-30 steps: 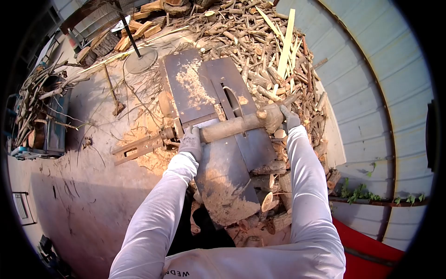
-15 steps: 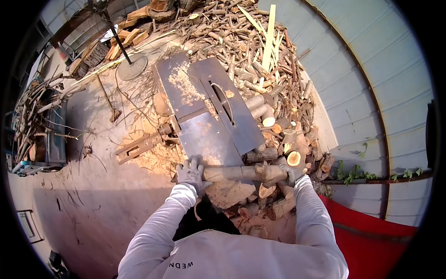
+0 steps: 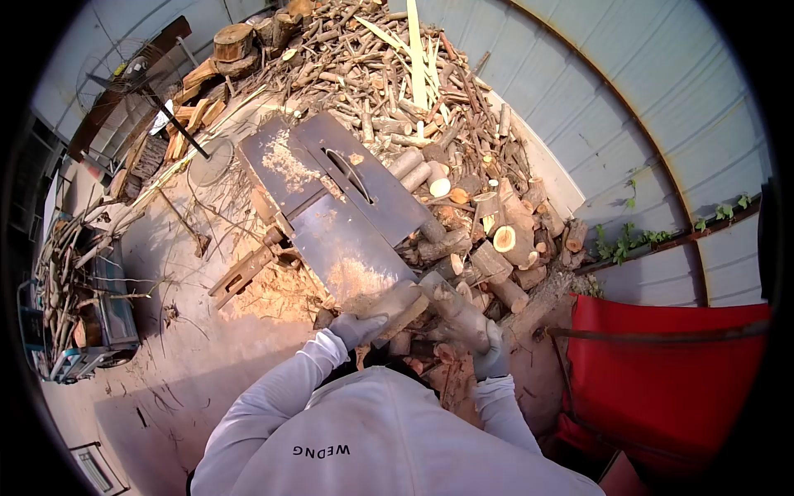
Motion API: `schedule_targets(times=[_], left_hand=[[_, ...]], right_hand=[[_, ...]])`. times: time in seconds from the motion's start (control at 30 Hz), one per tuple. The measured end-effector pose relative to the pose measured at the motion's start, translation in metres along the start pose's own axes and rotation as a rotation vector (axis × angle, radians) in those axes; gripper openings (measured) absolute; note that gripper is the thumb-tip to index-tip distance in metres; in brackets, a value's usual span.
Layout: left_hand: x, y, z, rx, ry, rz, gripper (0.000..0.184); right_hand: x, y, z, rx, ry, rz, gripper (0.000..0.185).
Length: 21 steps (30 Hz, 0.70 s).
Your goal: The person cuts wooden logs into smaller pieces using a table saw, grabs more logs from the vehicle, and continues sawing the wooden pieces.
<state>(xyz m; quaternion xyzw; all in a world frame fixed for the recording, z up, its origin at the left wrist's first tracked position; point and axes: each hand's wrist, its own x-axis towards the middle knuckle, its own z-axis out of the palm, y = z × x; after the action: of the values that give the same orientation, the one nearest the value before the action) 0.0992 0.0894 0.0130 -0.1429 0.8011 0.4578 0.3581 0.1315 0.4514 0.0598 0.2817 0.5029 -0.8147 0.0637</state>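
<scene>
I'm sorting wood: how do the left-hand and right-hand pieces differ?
In view, the left piece slants up rightward, the right piece up leftward. The left piece overlaps the saw table; the right piece overlaps cut logs. Both are brownish, held by the left hand and right hand.

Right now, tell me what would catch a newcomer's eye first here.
The bright red sheet at lower right stands out first. Just left of centre, a dark saw table carries scattered sawdust; by its near end, the left hand holds one log, the right hand another log.
</scene>
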Motion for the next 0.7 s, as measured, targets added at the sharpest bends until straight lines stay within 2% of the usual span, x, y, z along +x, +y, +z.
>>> schedule_targets(times=[0.03,0.1,0.13,0.23,0.3,0.33,0.4,0.43,0.5,0.57,0.63,0.7], left_hand=[[-0.001,0.008,0.007,-0.204,-0.08,0.026,0.062],[-0.033,0.044,0.02,-0.506,-0.177,0.129,0.052],[-0.048,0.079,0.014,-0.413,-0.279,0.001,0.055],[-0.036,0.094,0.045,-0.437,-0.38,0.074,0.065],[-0.052,0.124,0.06,-0.408,-0.414,0.107,0.071],[-0.055,0.135,0.069,-0.524,-0.423,0.26,0.071],[-0.07,0.165,0.074,-0.986,-0.563,0.154,0.064],[-0.07,0.167,0.075,-0.971,-0.576,0.165,0.064],[-0.073,0.169,0.069,-1.081,-0.78,0.107,0.056],[-0.078,0.174,0.075,-1.082,-0.8,0.146,0.056],[-0.074,0.172,0.077,-1.201,-0.993,0.178,0.06],[-0.074,0.164,0.085,-1.23,-1.04,0.129,0.066]], right_hand=[[-0.01,-0.001,0.005,0.012,0.004,-0.014,0.049],[-0.038,-0.005,0.014,0.405,0.012,0.074,0.056],[-0.041,-0.008,0.015,0.416,0.013,0.055,0.056],[-0.055,-0.013,0.015,0.636,0.067,0.009,0.058],[-0.052,-0.016,0.023,0.816,-0.072,-0.076,0.058],[-0.049,-0.015,0.025,0.826,-0.055,-0.104,0.058],[-0.044,-0.015,0.032,1.052,-0.118,-0.168,0.059],[-0.048,-0.024,0.036,1.059,-0.121,-0.188,0.059],[-0.064,-0.04,0.043,1.11,-0.227,-0.204,0.061],[-0.07,-0.04,0.035,1.111,-0.22,-0.231,0.06],[-0.07,-0.053,0.038,1.097,-0.241,-0.252,0.06],[-0.082,-0.052,0.044,1.122,-0.252,-0.289,0.059]])
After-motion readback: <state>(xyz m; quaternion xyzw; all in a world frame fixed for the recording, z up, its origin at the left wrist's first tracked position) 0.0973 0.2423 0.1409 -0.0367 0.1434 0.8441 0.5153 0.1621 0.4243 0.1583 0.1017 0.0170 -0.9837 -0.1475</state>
